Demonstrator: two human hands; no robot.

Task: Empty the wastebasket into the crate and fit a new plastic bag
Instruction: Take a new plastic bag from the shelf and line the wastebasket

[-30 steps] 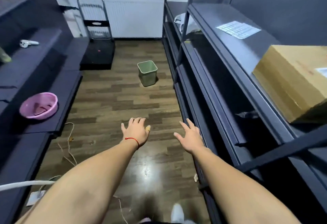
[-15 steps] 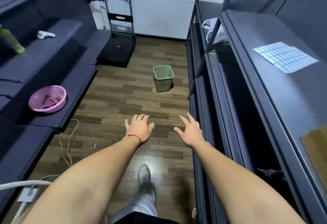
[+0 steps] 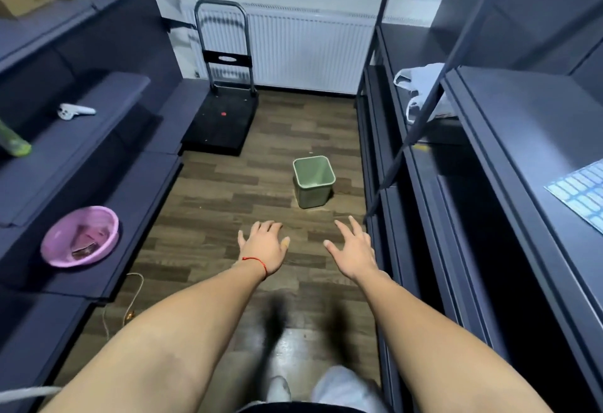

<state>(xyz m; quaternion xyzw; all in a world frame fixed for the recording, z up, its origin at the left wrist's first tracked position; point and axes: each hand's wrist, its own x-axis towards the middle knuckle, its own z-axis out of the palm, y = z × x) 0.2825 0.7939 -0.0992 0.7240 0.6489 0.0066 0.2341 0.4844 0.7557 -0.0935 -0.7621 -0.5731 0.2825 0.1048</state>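
Both arms reach forward over the wood floor [image 3: 202,204], palms down. The left hand [image 3: 265,247] is empty with its fingers spread loosely, and a red string [image 3: 257,262] circles its wrist. The right hand [image 3: 354,252] is beside it, apart from it, also empty with the fingers splayed wide. Below and behind the hands, light-coloured shoes show blurred at the bottom edge.

Left of the left hand, a pink basin [image 3: 80,236] sits on a dark shelf [image 3: 137,191], with something small inside that is too unclear to name. Right of the right hand, a dark metal rack [image 3: 424,217] runs along the aisle.

Ahead of both hands, between them and slightly nearer the right, the green wastebasket [image 3: 314,181] stands upright on the floor, well apart from the fingertips and close to the rack. Its inside looks bare.

Farther ahead and to the left, a black platform trolley [image 3: 222,122] stands with its handle raised. A white plastic bag [image 3: 421,86] lies on a rack shelf, ahead of the right hand. A white radiator [image 3: 310,50] lines the far wall.
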